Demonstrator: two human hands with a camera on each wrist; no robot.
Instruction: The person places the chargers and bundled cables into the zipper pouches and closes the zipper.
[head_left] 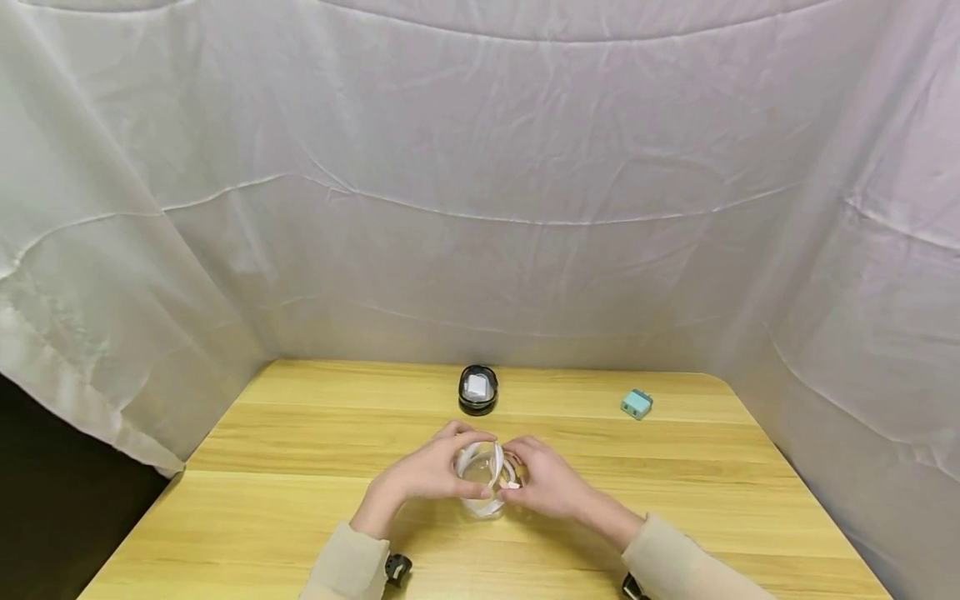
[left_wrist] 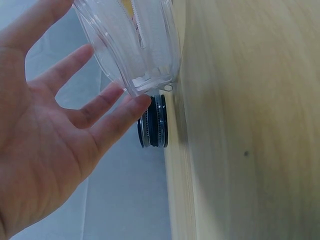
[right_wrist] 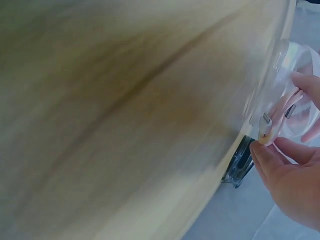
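Between both hands is a clear round pouch (head_left: 477, 504) with white trim and a zipper, its top parted. On its left side my left hand (head_left: 427, 471) holds it, thumb near, index finger along the far rim. The left wrist view shows that hand's other fingers (left_wrist: 107, 97) spread, some touching the pouch (left_wrist: 145, 55). My right hand (head_left: 551, 483) pinches the right edge of the rim. Close to its fingertips in the right wrist view are two small metal pieces (right_wrist: 266, 118), perhaps zipper pulls. The pouch's inside is only partly visible.
Behind the hands stands a small black-trimmed clear case (head_left: 477, 389) with a whitish block in it. A teal charger plug (head_left: 637, 404) lies farther right on the wooden table (head_left: 300, 433). Pale curtains (head_left: 525, 208) hang around the back and sides.
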